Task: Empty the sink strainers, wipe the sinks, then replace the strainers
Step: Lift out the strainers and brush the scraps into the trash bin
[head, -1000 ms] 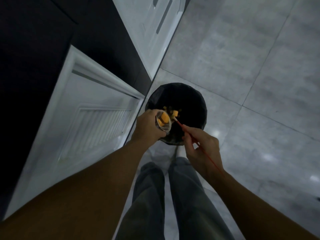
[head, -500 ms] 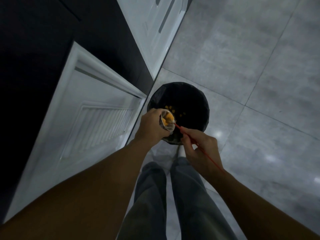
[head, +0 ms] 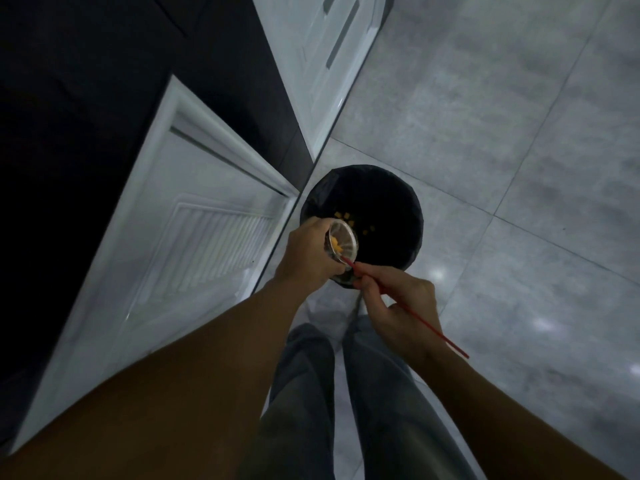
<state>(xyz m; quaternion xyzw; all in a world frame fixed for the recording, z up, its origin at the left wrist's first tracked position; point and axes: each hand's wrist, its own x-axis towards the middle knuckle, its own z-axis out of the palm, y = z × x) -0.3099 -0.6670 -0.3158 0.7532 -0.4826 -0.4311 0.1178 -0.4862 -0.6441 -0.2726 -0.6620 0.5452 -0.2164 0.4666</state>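
Note:
My left hand (head: 308,252) grips a round metal sink strainer (head: 343,242), tilted on its side over a black-lined trash bin (head: 388,202). A few orange food bits still cling inside the strainer. More orange bits (head: 346,218) lie in the bin below. My right hand (head: 398,306) pinches a thin red stick (head: 408,308), whose tip touches the strainer's lower rim.
A white louvred cabinet door (head: 194,244) stands open to the left of the bin. Another white door (head: 332,57) is farther back. Grey floor tiles (head: 519,168) spread to the right. My legs in grey trousers (head: 346,410) stand just behind the bin.
Most of the orange bits have fallen out of the strainer into the bin. The red stick's tip has slid from the strainer's middle down to its lower rim.

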